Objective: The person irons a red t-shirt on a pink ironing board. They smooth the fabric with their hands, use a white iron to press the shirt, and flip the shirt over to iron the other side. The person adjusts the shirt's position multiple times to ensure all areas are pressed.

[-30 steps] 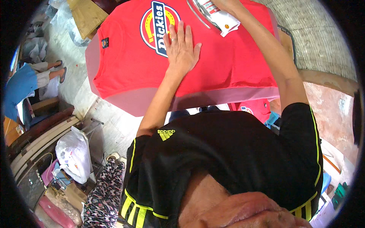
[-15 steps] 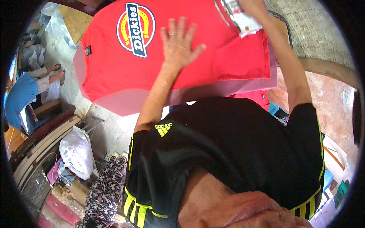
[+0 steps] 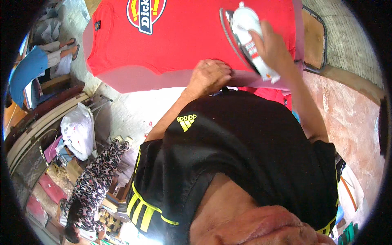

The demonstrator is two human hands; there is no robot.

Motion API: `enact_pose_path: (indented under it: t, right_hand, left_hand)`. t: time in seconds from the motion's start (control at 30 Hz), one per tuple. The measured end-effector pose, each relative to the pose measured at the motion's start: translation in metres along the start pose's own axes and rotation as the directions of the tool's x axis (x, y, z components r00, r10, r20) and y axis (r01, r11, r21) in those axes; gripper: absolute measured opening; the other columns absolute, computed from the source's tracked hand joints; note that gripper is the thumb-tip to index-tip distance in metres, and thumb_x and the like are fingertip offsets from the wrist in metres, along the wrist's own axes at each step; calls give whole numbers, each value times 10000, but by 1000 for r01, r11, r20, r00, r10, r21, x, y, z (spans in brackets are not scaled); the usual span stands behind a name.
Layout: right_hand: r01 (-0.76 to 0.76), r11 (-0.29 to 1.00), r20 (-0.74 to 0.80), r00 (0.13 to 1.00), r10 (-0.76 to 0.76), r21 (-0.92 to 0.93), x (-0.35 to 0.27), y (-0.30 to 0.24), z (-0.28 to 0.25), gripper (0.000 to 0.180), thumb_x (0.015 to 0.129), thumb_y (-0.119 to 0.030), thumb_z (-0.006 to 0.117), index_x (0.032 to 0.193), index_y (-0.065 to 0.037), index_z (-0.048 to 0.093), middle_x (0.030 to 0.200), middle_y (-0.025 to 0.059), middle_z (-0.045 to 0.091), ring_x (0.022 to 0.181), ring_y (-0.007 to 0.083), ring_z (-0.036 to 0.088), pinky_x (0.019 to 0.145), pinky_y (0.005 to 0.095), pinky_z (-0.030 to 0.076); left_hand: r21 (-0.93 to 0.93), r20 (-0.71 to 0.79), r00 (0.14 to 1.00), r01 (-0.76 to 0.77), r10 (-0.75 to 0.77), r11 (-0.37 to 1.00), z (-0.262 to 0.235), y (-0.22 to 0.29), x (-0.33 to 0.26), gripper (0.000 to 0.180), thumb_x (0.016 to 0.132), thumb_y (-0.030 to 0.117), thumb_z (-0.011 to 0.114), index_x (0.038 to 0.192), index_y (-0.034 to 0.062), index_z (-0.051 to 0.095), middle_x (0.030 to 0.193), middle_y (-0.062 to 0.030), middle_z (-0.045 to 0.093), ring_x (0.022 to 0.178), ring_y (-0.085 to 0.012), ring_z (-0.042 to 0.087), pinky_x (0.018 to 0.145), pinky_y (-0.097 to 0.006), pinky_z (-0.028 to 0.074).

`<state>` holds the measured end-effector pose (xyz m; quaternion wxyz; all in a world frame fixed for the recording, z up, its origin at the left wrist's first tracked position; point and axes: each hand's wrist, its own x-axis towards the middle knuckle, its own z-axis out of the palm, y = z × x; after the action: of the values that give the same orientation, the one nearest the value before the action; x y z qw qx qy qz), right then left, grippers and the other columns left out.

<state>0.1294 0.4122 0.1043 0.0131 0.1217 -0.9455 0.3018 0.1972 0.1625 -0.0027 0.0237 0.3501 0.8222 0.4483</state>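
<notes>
A red T-shirt (image 3: 196,36) with a round printed logo lies spread on a pink-covered pressing table (image 3: 126,81). My right hand (image 3: 275,49) is wrapped round the handle of a white clothes iron (image 3: 245,20). The iron sits over the right part of the shirt, with its metal sole edge facing left. My left hand (image 3: 210,77) is at the near edge of the shirt, its fingers curled and closed on the cloth there. Its fingertips are partly hidden.
Another piece of red cloth (image 3: 269,94) shows below the table's near edge. A metal-framed wooden board (image 3: 313,38) stands at the right end. At left are a filled plastic bag (image 3: 77,130), a person in patterned clothes (image 3: 94,179) and a person in blue (image 3: 28,73).
My left hand has drawn back from lying flat and spread on the shirt to its near edge, and its fingers have curled. The iron in my right hand has come nearer.
</notes>
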Motion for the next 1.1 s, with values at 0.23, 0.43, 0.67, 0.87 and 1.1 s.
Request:
enact_pose_path:
  t: [0.23, 0.43, 0.67, 0.87, 1.1]
  right_hand:
    - [267, 956, 209, 935, -288, 124, -19, -18, 4, 339, 965, -304, 650, 1076, -20, 502, 771, 278, 621, 717, 477, 638, 584, 523, 479]
    - [280, 936, 359, 868, -342, 214, 37, -31, 21, 348, 970, -322, 645, 1096, -26, 511, 727, 258, 627, 674, 436, 646, 563, 489, 470]
    - [422, 892, 413, 792, -449, 159, 8, -86, 48, 341, 963, -326, 639, 1102, -40, 514, 758, 268, 630, 706, 458, 639, 602, 515, 474]
    - [421, 897, 489, 758, -431, 137, 13, -89, 45, 372, 962, -359, 608, 1096, -20, 532, 829, 268, 657, 770, 480, 651, 668, 566, 494]
    - [423, 901, 477, 775, -415, 96, 20, -115, 57, 353, 953, -306, 638, 1130, -16, 539, 826, 241, 648, 764, 432, 654, 638, 502, 490]
  left_hand:
    - [593, -537, 808, 566, -242, 573, -76, -27, -22, 537, 964, 454, 544, 1409, 153, 536, 1521, -151, 419, 1424, -417, 337, 1105, -627, 239]
    - [537, -601, 711, 698, -365, 474, -93, -52, -66, 619, 982, 540, 447, 1508, 213, 441, 1620, -139, 298, 1492, -444, 209, 1143, -662, 159]
    - [497, -623, 705, 691, -338, 525, -91, -54, -83, 589, 995, 511, 446, 1493, 196, 462, 1611, -127, 319, 1485, -429, 239, 1149, -644, 172]
    - [417, -708, 655, 689, -263, 593, -100, -58, -103, 526, 981, 433, 524, 1435, 166, 524, 1547, -132, 406, 1459, -406, 293, 1156, -602, 193]
    - [318, -737, 631, 641, -244, 699, -107, -51, -99, 379, 976, 243, 517, 1313, 97, 608, 1431, -115, 532, 1416, -332, 376, 1163, -535, 205]
